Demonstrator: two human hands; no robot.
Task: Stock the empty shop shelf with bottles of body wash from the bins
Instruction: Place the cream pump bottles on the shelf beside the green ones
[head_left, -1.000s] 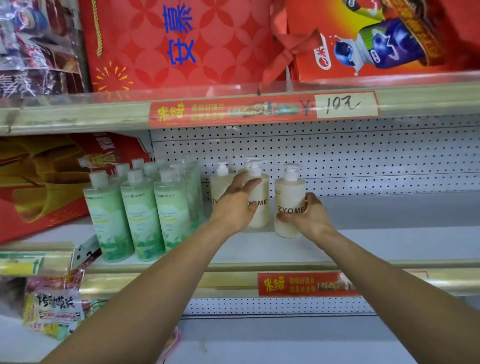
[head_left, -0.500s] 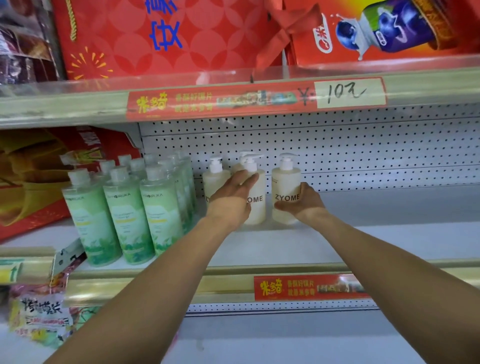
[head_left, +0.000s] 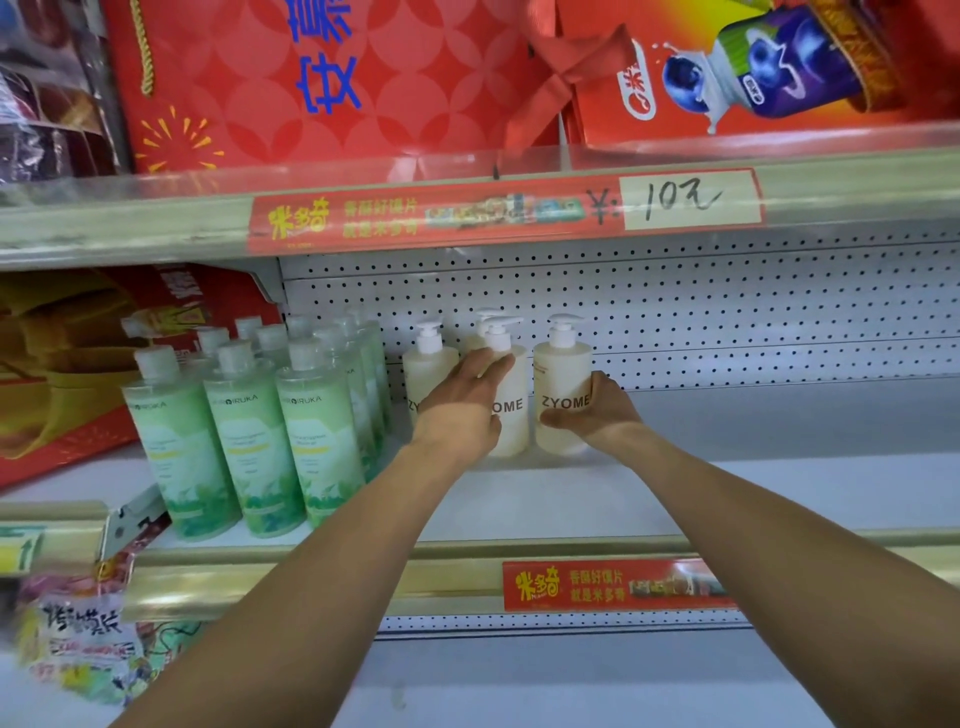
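White shelf (head_left: 727, 483), pegboard back (head_left: 727, 312), left hand (head_left: 457, 410) flat on cream bottle (head_left: 511, 400), right hand (head_left: 597, 415) gripping another (head_left: 561, 374)

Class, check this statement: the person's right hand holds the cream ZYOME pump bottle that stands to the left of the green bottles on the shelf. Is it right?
Not quite. The head view shows the right hand holding the cream ZYOME pump bottle, but it stands to the right of the green bottles, not the left. The rest holds: it stands on the shelf.
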